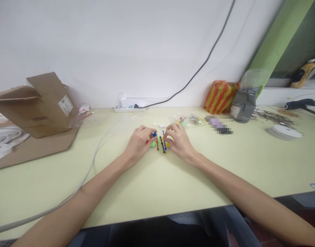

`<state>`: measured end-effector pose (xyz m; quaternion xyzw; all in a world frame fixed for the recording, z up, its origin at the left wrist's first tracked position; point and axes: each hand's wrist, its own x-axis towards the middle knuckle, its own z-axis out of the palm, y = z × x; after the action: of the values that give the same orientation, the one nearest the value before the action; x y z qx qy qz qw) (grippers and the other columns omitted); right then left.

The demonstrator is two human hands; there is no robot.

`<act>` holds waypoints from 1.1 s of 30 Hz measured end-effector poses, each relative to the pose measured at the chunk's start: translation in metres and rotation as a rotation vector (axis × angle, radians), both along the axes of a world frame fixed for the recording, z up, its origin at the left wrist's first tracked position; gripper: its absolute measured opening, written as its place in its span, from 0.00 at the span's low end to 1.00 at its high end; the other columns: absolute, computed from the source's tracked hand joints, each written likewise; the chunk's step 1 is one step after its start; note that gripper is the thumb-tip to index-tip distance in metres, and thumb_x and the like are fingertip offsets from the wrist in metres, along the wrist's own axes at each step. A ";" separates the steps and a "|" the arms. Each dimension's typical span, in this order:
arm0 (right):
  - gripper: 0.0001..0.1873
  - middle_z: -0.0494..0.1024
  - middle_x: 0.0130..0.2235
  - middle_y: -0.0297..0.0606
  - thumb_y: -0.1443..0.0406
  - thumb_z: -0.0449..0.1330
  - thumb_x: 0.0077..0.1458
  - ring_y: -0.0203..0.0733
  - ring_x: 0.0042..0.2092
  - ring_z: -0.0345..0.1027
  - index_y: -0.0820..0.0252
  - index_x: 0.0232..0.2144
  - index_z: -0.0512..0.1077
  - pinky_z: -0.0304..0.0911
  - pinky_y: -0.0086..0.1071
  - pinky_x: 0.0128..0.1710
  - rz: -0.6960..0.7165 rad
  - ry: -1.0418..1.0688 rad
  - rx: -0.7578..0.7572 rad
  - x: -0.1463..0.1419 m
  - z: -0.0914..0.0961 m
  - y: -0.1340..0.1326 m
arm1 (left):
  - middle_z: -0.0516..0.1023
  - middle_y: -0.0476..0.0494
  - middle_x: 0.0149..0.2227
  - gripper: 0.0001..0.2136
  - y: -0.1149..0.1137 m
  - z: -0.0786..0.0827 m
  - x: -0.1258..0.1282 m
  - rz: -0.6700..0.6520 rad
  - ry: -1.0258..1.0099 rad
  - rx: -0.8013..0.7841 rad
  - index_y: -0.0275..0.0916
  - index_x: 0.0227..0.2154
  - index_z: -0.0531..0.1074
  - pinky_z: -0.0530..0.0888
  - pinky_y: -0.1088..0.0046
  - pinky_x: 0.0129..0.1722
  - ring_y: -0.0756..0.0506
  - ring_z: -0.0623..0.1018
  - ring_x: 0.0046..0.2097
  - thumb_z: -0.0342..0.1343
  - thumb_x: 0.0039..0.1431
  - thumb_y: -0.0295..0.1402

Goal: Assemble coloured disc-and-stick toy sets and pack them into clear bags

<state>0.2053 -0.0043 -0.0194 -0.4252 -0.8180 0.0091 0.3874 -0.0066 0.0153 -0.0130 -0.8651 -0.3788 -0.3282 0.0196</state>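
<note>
Room: a white wall [82, 44] rises behind everything, with a black cable [198, 68] running down it and a green panel [280, 37] at far right.

Worktop: a pale yellow-green worktop [157, 185] spans the view, and the person sits at its near edge.

Left side: an open cardboard box [44, 106] rests on a flattened cardboard sheet [39, 147] at the left end. A grey cable [95, 161] curves across the worktop and passes beside the left forearm.

Far edge: a white power strip [129, 109] sits against the wall. Right of it stand a red-and-yellow striped bag [220, 97] and a grey package [244, 104] with clear plastic at its top.

Right side: a white spool [284, 132] lies near a scatter of brown scraps [274, 117], with a black object [301, 104] beyond them. A yellow bottle [302, 73] stands on a ledge further back.

Middle: small clear bags of coloured parts [195, 120] lie just beyond the hands, beside a blurred item [219, 125] too obscured to identify.

Hands: the left hand [139, 142] is closed in a pinch on a blue plastic piece [154, 134]. The right hand [178, 140] is curled over the parts, but whether it grips anything cannot be told.

Parts: between the hands, near the middle of the worktop, lie a red rod [157, 144], a black rod [161, 144] and a blue rod [164, 140], roughly parallel, with a green piece [153, 144] and a yellow piece [168, 144] at either side.
</note>
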 end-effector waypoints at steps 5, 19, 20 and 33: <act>0.14 0.73 0.52 0.40 0.79 0.51 0.57 0.50 0.61 0.59 0.55 0.34 0.66 0.53 0.53 0.62 0.104 0.079 0.068 0.008 0.009 -0.001 | 0.77 0.43 0.38 0.10 -0.002 -0.001 0.002 0.034 -0.030 -0.077 0.41 0.46 0.76 0.71 0.63 0.47 0.43 0.75 0.40 0.55 0.65 0.34; 0.10 0.71 0.35 0.37 0.75 0.49 0.62 0.43 0.39 0.64 0.57 0.33 0.64 0.56 0.36 0.42 0.237 0.123 -0.075 -0.006 0.008 -0.011 | 0.77 0.45 0.38 0.08 -0.010 0.004 0.006 -0.068 0.045 -0.084 0.40 0.41 0.74 0.70 0.66 0.45 0.44 0.74 0.41 0.56 0.60 0.26; 0.09 0.72 0.35 0.37 0.74 0.50 0.62 0.43 0.39 0.64 0.57 0.33 0.65 0.56 0.36 0.42 0.247 0.134 -0.084 -0.006 0.007 -0.011 | 0.76 0.45 0.36 0.06 -0.011 0.004 0.007 -0.082 0.056 -0.077 0.40 0.41 0.73 0.70 0.67 0.44 0.44 0.74 0.40 0.55 0.61 0.27; 0.08 0.71 0.28 0.31 0.61 0.57 0.64 0.38 0.31 0.68 0.57 0.33 0.67 0.64 0.34 0.38 0.356 0.477 -0.267 -0.004 0.006 -0.005 | 0.81 0.48 0.37 0.07 -0.013 -0.001 0.011 -0.161 -0.136 -0.214 0.41 0.44 0.73 0.71 0.68 0.42 0.46 0.78 0.38 0.55 0.64 0.32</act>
<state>0.2010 -0.0092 -0.0134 -0.3086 -0.7570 0.2832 0.5015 0.0043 0.0018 -0.0136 -0.8656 -0.3414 -0.3445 -0.1248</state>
